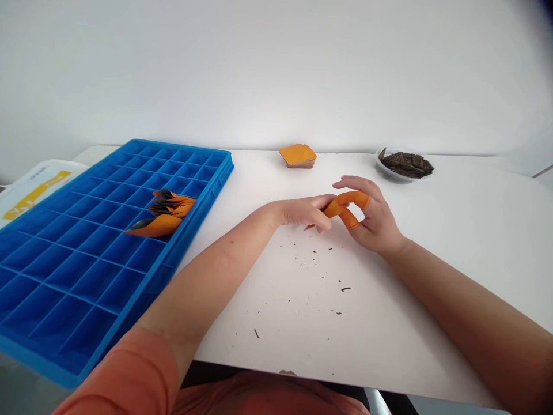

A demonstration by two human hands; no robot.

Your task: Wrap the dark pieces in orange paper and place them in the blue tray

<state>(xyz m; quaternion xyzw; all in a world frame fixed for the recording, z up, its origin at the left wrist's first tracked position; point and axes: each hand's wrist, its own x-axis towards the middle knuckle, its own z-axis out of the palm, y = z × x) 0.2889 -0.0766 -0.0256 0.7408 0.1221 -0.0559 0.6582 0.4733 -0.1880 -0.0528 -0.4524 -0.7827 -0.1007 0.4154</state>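
My left hand and my right hand meet over the middle of the white table. Both are closed in a pinch on a small orange piece held between them. Orange finger cots cover the thumb and forefinger of my right hand. A dark tip sticks out under my left fingers. The blue compartment tray lies at the left. Several folded orange pieces with dark ends lie in its cells near the right rim.
A stack of orange sheets sits at the back centre. A clear bowl of dark strips stands at the back right. Dark crumbs are scattered before my hands. A white and yellow packet lies beyond the tray.
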